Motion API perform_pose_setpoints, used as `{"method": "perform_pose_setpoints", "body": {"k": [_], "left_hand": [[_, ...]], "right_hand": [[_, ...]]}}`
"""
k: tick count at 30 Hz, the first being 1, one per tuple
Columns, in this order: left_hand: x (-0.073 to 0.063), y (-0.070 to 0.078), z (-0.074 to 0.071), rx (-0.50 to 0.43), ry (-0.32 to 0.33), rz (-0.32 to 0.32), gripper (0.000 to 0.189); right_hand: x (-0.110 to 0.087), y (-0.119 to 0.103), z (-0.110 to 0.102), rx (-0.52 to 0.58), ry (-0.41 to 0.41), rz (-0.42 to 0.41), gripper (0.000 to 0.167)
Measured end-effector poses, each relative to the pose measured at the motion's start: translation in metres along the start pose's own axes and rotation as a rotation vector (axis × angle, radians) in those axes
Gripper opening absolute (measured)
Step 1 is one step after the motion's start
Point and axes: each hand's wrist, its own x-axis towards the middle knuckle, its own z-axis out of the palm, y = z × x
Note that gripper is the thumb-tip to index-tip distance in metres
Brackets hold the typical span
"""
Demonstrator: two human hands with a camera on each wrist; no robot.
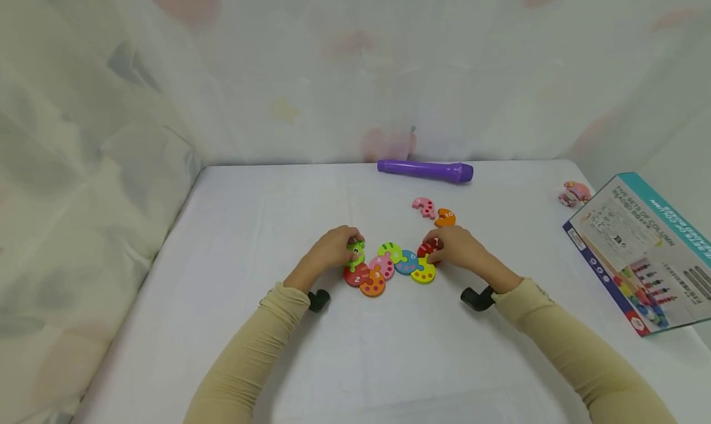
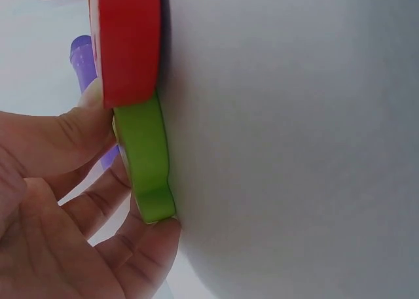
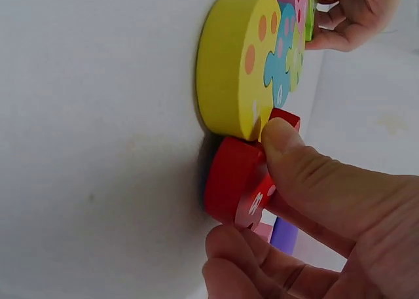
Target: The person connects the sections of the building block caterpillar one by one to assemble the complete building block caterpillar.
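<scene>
A caterpillar puzzle of joined number pieces lies in a wavy row on the white table. At its left end my left hand [image 1: 335, 246] pinches the green head piece [image 1: 357, 251] between thumb and fingers. The red "2" piece [image 2: 127, 44] adjoins the head in the left wrist view. Orange [image 1: 373, 284], pink, lime, blue and yellow pieces follow. My right hand [image 1: 462, 247] grips a red piece [image 3: 234, 178] at the right end, thumb on its top and fingers at its far edge. That piece touches the yellow piece [image 3: 226, 70]; whether they interlock is hidden by the thumb.
Behind the right hand lie a loose orange piece [image 1: 446, 217] and a loose pink piece [image 1: 424, 207]. A purple toy microphone [image 1: 424, 170] lies near the back edge. At the right are a printed box [image 1: 644, 251] and a small pink object [image 1: 575, 193].
</scene>
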Motion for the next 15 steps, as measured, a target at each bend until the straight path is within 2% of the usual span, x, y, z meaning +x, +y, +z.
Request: {"method": "perform_pose_setpoints", "body": {"k": [5,12,15], "left_hand": [[-0.0007,0.0012,-0.0011,0.009,0.000,0.001,0.033],[-0.0028,0.0027,-0.0023,-0.001,-0.001,-0.009,0.033],[-0.0020,0.0017,-0.0013,0.001,-0.003,0.000,0.033]], "right_hand": [[0.0034,0.0004,-0.0026,0.011,-0.015,0.019,0.035],[0.0047,0.0002,-0.0080,-0.051,-0.053,0.030,0.040],[0.0025,0.0012,-0.0090,-0.085,-0.067,-0.011,0.047]]}}
